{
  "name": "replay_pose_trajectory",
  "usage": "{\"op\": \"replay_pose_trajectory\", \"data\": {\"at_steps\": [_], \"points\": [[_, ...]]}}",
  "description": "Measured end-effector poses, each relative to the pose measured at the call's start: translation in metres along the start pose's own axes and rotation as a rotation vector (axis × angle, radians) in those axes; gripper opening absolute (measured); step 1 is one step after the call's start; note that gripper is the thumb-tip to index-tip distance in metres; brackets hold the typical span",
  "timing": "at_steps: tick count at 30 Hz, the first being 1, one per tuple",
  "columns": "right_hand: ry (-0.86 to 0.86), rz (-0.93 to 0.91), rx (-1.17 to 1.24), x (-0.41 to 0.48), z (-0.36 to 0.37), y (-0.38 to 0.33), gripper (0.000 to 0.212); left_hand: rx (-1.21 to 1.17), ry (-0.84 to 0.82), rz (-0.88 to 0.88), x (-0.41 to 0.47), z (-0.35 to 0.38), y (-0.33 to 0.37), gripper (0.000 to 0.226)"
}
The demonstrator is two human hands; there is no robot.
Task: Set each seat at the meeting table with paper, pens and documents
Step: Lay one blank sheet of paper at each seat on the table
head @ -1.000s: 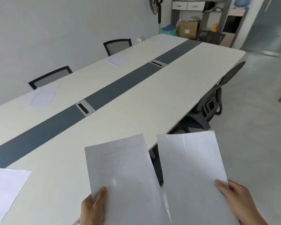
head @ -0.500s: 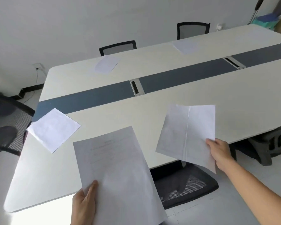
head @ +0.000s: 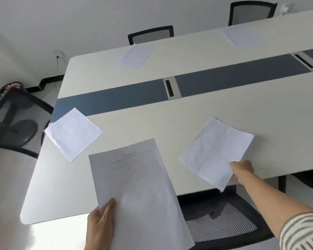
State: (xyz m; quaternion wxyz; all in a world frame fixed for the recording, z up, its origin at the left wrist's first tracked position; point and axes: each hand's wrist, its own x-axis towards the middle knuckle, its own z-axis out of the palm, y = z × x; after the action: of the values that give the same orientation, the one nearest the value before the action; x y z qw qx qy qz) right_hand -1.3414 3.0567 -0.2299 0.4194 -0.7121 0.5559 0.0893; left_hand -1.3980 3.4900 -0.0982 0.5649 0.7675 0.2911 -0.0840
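My left hand [head: 100, 226] grips the bottom edge of a printed sheet [head: 139, 192], held up over the near corner of the long white meeting table [head: 170, 127]. My right hand [head: 242, 171] pinches the near corner of a creased sheet [head: 215, 152], which lies low over the table's near edge above a black mesh chair [head: 222, 221]. Three sheets rest flat on the table: one at the left end [head: 73, 133], one at the far side [head: 136, 55], one further right [head: 242, 36].
A dark grey strip [head: 233, 81] with two cable boxes [head: 171, 87] runs down the table's middle. Black mesh chairs stand at the left end [head: 16, 123] and along the far wall [head: 151, 34] [head: 251, 11]. A wall socket [head: 58, 55] with a cable is at the left.
The view has swung left from the table's length to its left end. My right arm has reached out and lowered the creased sheet toward the table's near edge. The left hand keeps its sheet.
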Motion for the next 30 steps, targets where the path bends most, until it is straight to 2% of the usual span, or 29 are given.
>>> {"op": "replay_pose_trajectory", "data": {"at_steps": [3, 5, 7, 11, 16, 24, 27, 30], "points": [[0.004, -0.087, -0.126, -0.017, -0.017, -0.001, 0.037, 0.007, -0.075, -0.014, 0.006, 0.018, 0.011, 0.027], [-0.002, -0.175, -0.099, -0.035, -0.029, 0.001, 0.047, 0.016, -0.140, -0.009, 0.005, 0.039, 0.021, 0.029], [-0.053, -0.259, 0.046, -0.057, -0.044, 0.007, 0.040, 0.026, -0.233, 0.003, -0.001, 0.064, 0.034, 0.030], [-0.252, -0.283, 0.386, -0.116, -0.089, 0.025, 0.020, 0.088, -0.443, 0.058, -0.022, 0.120, 0.061, 0.033], [-0.354, -0.262, 0.527, -0.146, -0.159, 0.067, 0.023, 0.158, -0.606, 0.152, -0.072, 0.195, 0.081, 0.034], [-0.329, -0.212, 0.629, -0.119, -0.289, 0.182, 0.022, 0.210, -0.813, 0.246, -0.222, 0.312, 0.059, 0.034], [-0.254, -0.173, 0.662, -0.103, -0.339, 0.232, 0.015, 0.260, -0.913, 0.255, -0.281, 0.355, 0.041, 0.030], [-0.148, -0.146, 0.701, -0.093, -0.383, 0.277, 0.018, 0.298, -1.008, 0.269, -0.330, 0.394, 0.034, 0.026]]}}
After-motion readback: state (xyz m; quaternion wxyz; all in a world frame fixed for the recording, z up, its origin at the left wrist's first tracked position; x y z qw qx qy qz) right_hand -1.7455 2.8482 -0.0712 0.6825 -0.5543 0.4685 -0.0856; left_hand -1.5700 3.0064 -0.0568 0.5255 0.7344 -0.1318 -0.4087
